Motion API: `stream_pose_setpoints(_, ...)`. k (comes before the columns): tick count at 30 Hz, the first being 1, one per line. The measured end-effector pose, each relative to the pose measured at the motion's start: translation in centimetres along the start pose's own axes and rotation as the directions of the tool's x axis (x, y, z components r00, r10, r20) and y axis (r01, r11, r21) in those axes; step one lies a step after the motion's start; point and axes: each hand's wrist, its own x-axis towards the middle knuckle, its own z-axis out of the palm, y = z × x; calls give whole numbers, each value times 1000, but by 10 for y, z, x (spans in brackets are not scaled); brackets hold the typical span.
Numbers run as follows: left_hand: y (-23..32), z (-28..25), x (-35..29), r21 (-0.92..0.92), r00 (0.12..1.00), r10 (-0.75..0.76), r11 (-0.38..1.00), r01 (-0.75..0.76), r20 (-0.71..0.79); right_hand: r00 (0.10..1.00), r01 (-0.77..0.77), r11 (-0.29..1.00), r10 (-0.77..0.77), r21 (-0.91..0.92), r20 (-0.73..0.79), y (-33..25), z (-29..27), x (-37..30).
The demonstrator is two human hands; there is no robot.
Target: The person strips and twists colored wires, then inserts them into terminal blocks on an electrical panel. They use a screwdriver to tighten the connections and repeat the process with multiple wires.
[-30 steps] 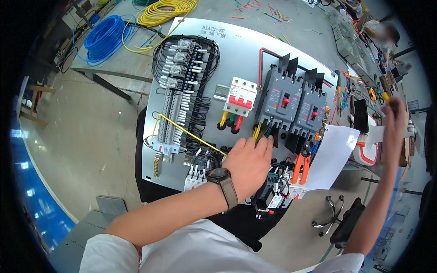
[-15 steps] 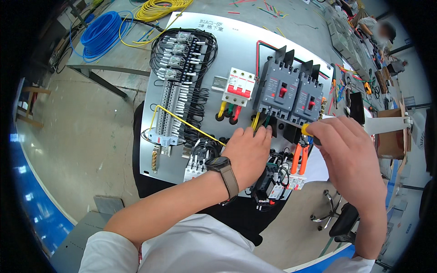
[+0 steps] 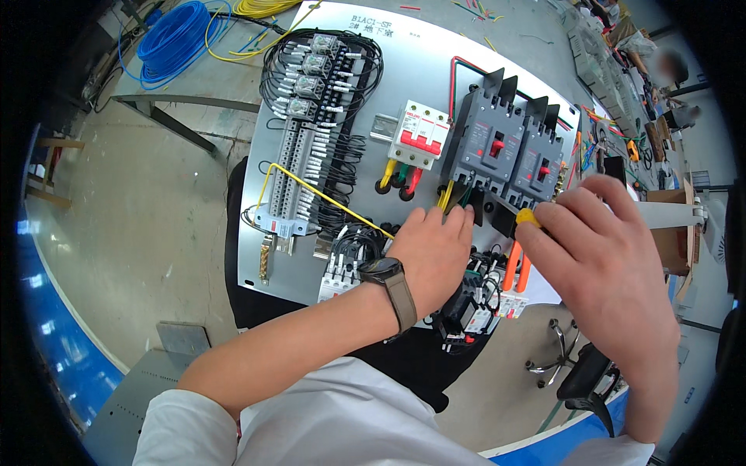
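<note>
My left hand (image 3: pixel 435 252), wearing a dark watch, reaches over the metal mounting panel (image 3: pixel 365 182). Its fingers are curled closed at yellow wires (image 3: pixel 445 194) and a green wire below the grey circuit breaker (image 3: pixel 488 144); the fingertips are partly hidden. A second grey breaker (image 3: pixel 535 167) stands beside it. My right hand (image 3: pixel 602 264) is closed around a yellow-handled tool (image 3: pixel 527 217) just below the second breaker; the tool's working end cannot be made out. Orange-handled pliers (image 3: pixel 517 268) rest between my hands.
A white breaker with red levers (image 3: pixel 420 136) sits mid-panel. Relays (image 3: pixel 308 85) and terminal blocks (image 3: pixel 291 175) line the left side. A loose yellow wire (image 3: pixel 330 199) arches across. Blue cable coil (image 3: pixel 172 43) lies on the far-left table. Another person (image 3: pixel 670 66) is at far right.
The panel appears slightly higher and farther right in view. My right hand has turned and shifted right and up around the yellow-handled tool. My left hand stays at the wires.
</note>
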Motion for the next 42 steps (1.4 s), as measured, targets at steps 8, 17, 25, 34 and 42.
stream_pose_setpoints(8,-3,6,-3,0,999,-23,1000,23,-25,977,-131,982,103,139,189,-4,-11,20)
stream_pose_setpoints(17,-1,6,0,7,1000,-19,1000,19,-18,776,-576,46,345,816,528,22,1,33)
stream_pose_setpoints(25,-1,6,0,-85,1000,-1,996,-1,-27,963,-84,-500,181,862,199,18,89,-1)
stream_pose_setpoints(34,2,9,-1,-52,998,-30,998,27,-52,898,-94,294,437,951,-46,-3,107,-4)
stream_pose_setpoints(42,1,6,-2,-68,994,4,998,-12,-113,471,154,391,778,908,-415,-31,161,18)
